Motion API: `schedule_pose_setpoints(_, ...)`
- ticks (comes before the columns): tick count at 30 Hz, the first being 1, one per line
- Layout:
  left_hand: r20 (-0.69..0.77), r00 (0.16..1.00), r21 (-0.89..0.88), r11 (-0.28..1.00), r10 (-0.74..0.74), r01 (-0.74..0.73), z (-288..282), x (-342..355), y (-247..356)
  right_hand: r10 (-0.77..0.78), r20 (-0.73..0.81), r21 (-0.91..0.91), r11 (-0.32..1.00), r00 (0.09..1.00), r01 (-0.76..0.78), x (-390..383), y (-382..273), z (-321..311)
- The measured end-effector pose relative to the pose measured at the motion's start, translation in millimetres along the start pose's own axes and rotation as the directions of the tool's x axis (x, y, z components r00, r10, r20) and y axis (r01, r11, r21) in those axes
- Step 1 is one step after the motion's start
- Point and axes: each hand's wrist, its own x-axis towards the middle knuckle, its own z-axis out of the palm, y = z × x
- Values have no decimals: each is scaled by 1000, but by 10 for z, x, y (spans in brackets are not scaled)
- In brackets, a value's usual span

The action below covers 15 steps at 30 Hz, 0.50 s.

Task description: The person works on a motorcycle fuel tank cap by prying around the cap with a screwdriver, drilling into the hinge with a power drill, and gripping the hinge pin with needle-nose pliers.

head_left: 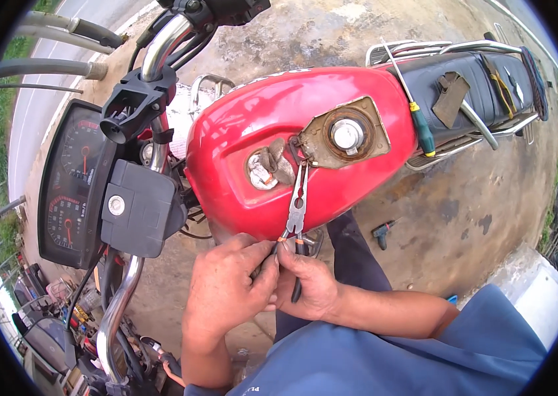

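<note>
My left hand (229,280) and my right hand (308,280) are close together below the tank, both closed on the dark handles of a pair of long-nose pliers (296,214). The slim jaws point away from me and reach the hinge (300,150) of the fuel cap lid. That lid (376,129) lies flipped back, its rusty underside and round silver centre facing up. Left of the hinge, a grey-brown rag (280,165) and white material (260,175) fill the filler opening of the red fuel tank (232,129).
On the black seat (424,82) lie a green-and-yellow screwdriver (423,132), a hammer (480,124) and yellow-handled pliers (503,92). Handlebars (120,310) and a gauge panel (71,188) stand at left. A power drill (382,233) rests on the concrete ground (450,218).
</note>
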Motion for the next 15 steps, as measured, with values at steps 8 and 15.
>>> schedule_pose_setpoints(8, -209, 976, -396, 918, -56, -32, 976, -14, 428, 433, -259, -376, 778, 863, -503, -689, -1149, -5)
schedule_pose_setpoints(15, -58, 992, -521, 851, -114, 67, 928, 0, 402, 453, -103, -370, 809, 885, -457, -684, -1192, -167)
